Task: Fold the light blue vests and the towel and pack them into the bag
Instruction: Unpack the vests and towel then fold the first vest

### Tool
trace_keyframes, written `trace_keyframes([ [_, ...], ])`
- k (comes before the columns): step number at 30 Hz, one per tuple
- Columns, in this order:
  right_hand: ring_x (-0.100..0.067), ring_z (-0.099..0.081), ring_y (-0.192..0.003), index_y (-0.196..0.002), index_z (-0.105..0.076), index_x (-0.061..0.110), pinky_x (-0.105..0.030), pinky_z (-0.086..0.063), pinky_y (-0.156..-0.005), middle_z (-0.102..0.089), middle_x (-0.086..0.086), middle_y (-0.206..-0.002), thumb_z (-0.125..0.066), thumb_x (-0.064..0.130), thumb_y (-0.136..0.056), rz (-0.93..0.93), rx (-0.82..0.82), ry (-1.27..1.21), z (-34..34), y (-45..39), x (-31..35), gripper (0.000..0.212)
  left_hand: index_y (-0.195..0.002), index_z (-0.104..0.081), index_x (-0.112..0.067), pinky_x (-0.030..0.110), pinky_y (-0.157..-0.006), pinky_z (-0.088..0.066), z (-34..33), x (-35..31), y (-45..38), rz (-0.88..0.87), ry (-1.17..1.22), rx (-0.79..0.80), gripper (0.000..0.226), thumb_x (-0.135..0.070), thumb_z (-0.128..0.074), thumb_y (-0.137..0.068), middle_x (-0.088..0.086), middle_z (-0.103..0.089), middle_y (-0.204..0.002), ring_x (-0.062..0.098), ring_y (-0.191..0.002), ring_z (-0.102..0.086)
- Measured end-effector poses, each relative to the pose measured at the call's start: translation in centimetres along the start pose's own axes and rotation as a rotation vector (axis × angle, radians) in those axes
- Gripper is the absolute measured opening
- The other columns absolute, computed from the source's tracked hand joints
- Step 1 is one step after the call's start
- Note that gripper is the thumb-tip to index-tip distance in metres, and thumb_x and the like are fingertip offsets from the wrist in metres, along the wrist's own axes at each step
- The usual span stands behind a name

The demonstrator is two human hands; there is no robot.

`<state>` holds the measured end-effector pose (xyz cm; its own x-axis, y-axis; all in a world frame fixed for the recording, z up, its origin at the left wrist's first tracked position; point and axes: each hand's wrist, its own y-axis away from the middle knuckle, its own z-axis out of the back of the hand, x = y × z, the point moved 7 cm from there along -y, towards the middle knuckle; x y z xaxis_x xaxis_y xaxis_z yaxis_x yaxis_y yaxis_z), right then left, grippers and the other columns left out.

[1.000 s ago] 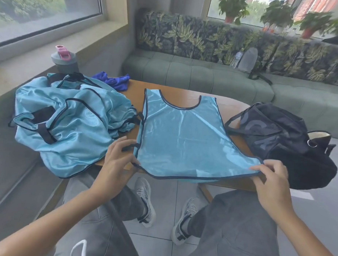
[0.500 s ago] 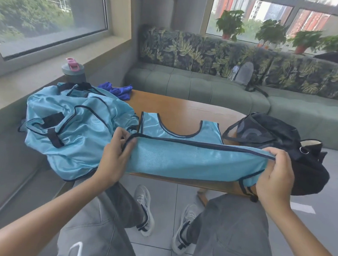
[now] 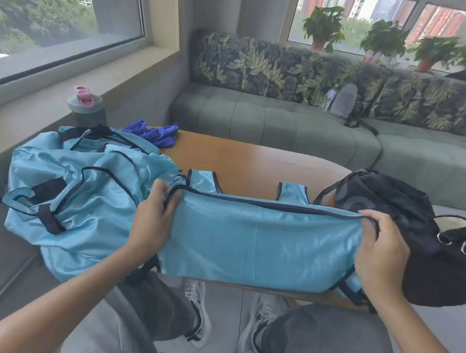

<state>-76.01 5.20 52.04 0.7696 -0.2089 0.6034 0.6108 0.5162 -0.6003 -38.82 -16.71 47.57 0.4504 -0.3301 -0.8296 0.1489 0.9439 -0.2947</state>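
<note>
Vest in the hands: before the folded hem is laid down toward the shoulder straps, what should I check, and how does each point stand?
1. Left hand grips its hem corner of the vest: ok.
2. Right hand grips the other corner: ok.
3. Hem held level: ok.
4. Straps flat on the table: ok.
5. Bag clear of the fold: cannot tell.
6. Heap of vests clear: not ok, it touches.

Vest point(image 3: 260, 240): light blue, navy edging. Vest pile point(image 3: 78, 191): same light blue, navy trim. Towel point(image 3: 152, 134): royal blue. Bag point(image 3: 403, 236): black, grey circular print. Table point(image 3: 243, 160): orange-brown wood. Sofa point(image 3: 270, 124): grey-green seat, dark leaf-patterned back. Bottle point(image 3: 86, 110): grey, pink cap.
</note>
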Motion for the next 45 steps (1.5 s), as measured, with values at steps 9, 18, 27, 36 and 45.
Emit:
trace_keyframes([
  [9, -0.026, -0.062, -0.102, -0.111, -0.066, 0.015, -0.038, -0.047, -0.083, -0.070, -0.001, -0.111, -0.050, 0.019, -0.105, 0.020, 0.164, 0.117, -9.9, -10.3, -2.8, 0.018, -0.091, -0.040, -0.015, 0.044, -0.068, -0.037, -6.1, 3.8, -11.2, 0.143, -0.219, 0.047, 0.036, -0.048, -0.045, -0.104, 0.004, -0.058, -0.079, 0.034, -0.078, -0.052],
  [18, -0.038, -0.053, -0.124, -0.141, -0.045, 0.017, -0.048, -0.047, -0.098, -0.053, -0.011, -0.142, -0.050, 0.038, -0.103, -0.155, 0.640, 0.331, -25.0, -13.8, -10.7, 0.043, -0.114, -0.044, -0.006, 0.045, -0.076, -0.040, -12.2, 8.1, -16.6, 0.205, -0.385, 0.072, 0.017, -0.011, -0.051, -0.099, 0.019, -0.053, -0.113, 0.042, -0.092, -0.053],
  [27, -0.021, -0.053, -0.130, -0.136, -0.057, 0.014, -0.028, -0.038, -0.104, -0.058, -0.003, -0.139, -0.051, 0.019, -0.104, -0.138, 0.648, 0.079, -20.8, -2.7, -7.8, 0.033, -0.132, -0.059, -0.006, 0.041, -0.111, -0.033, -18.2, 8.0, -8.4, -0.141, -0.487, 0.415, 0.036, -0.020, -0.061, -0.099, 0.012, -0.056, -0.136, 0.035, -0.132, -0.046],
  [36, 0.004, 0.007, -0.152, -0.162, -0.014, 0.028, -0.029, -0.004, -0.126, -0.002, 0.017, -0.168, -0.010, 0.065, -0.101, 0.160, 0.938, 0.359, -16.1, 6.6, -10.8, 0.071, -0.158, -0.025, -0.043, 0.054, -0.121, -0.013, -18.9, 9.9, -6.1, -0.221, -0.787, 0.501, 0.067, -0.066, -0.015, -0.097, -0.002, -0.023, -0.168, 0.037, -0.153, -0.014],
  [45, -0.002, 0.032, -0.147, -0.160, 0.016, 0.027, -0.033, 0.008, -0.125, 0.028, 0.014, -0.164, 0.008, 0.065, -0.095, 0.127, 1.001, 0.568, -14.5, 4.7, -12.9, 0.076, -0.158, -0.019, -0.047, 0.052, -0.124, -0.003, -18.9, 9.9, -6.2, -0.165, -0.737, 0.563, 0.063, -0.068, -0.017, -0.099, -0.005, -0.011, -0.170, 0.032, -0.156, -0.001],
])
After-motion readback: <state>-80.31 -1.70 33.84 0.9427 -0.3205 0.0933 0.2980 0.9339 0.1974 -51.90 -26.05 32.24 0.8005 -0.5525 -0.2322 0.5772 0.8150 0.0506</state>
